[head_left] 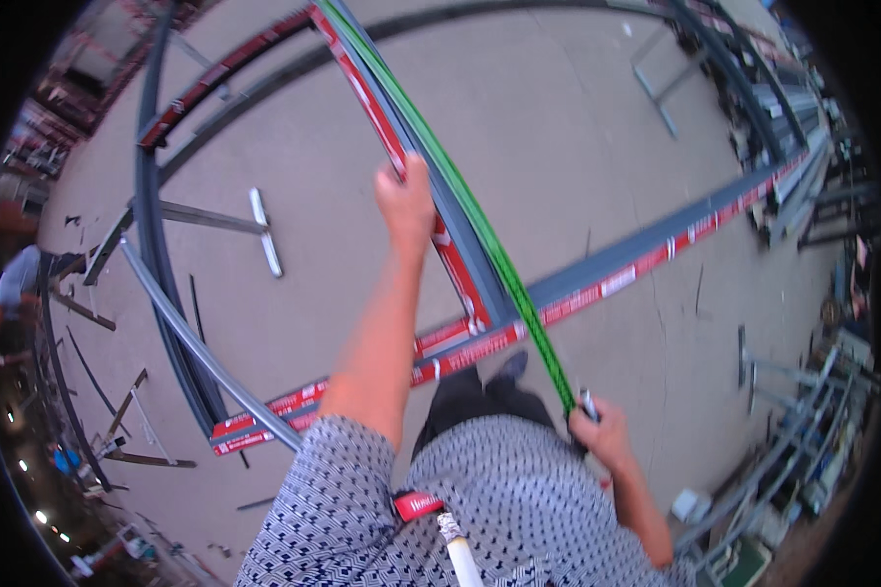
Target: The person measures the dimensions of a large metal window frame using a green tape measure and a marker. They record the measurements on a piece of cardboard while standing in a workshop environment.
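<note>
Shows a broad dark grey frame [617, 262] edged with red-and-white film [573, 301], then a glossy green strip [507, 274] along its middle bar [464, 235]. Stretches over a pale grey, cracked floor [578, 127]; takes in another person [20, 279] at far left, then a metal stand [215, 217], then stacked metal lengths [793, 207] at far right. Has the left hand [406, 201] curled at the bar's edge, cannot tell whether clasping it, and the right hand [607, 435] clenched on the strip's near end. Slants from there up and leftward past the left hand.
</note>
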A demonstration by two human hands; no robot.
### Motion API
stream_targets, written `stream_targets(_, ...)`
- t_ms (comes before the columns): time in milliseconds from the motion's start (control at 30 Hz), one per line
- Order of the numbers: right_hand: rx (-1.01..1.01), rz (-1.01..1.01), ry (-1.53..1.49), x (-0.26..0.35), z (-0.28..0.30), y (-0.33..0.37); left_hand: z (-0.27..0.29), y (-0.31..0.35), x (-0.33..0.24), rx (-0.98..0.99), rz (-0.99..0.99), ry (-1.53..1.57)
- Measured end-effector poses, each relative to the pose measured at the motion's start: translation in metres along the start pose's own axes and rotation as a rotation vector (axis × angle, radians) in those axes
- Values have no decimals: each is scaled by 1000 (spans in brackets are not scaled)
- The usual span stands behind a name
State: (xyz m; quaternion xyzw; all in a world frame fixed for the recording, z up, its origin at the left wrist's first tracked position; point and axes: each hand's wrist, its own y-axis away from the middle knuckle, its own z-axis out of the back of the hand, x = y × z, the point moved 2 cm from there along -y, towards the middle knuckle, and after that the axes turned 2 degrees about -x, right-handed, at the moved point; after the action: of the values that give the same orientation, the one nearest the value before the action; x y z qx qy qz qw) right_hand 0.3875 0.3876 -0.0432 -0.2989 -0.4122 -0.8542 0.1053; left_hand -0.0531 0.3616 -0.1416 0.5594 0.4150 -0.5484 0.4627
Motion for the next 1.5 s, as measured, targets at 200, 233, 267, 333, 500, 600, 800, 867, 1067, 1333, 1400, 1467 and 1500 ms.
stream_targets(200,63,-21,-54,22,-7,5,23,-7,1,40,-115,113)
stream_targets(233,68,-32,-94,21,-9,5,18,-9,5,53,-126,130)
stream_targets(267,70,-45,-125,20,-12,7,16,-10,9,62,-138,149)
stream_targets(333,76,-61,-182,21,-15,10,12,-9,10,82,-134,202)
stream_targets(500,74,-50,-146,21,-21,13,14,-9,10,93,-99,252)
stream_targets(600,78,-57,-139,19,-25,14,14,-11,9,114,-119,263)
stream_targets(800,82,-65,-166,18,-32,16,13,-11,12,123,-122,255)
stream_targets(867,75,-62,-164,18,-34,17,13,-13,16,116,-137,242)
stream_targets(1067,62,-45,-140,16,-36,16,11,-14,21,126,-135,262)
stream_targets(1333,40,-42,-137,21,-40,16,17,-25,30,138,-65,255)
stream_targets(1400,42,-38,-136,21,-40,16,16,-27,29,132,-51,242)
stream_targets(1467,42,-28,-141,22,-41,15,16,-28,27,125,-50,238)
stream_targets(1500,41,-14,-141,22,-41,14,14,-27,25,120,-59,243)
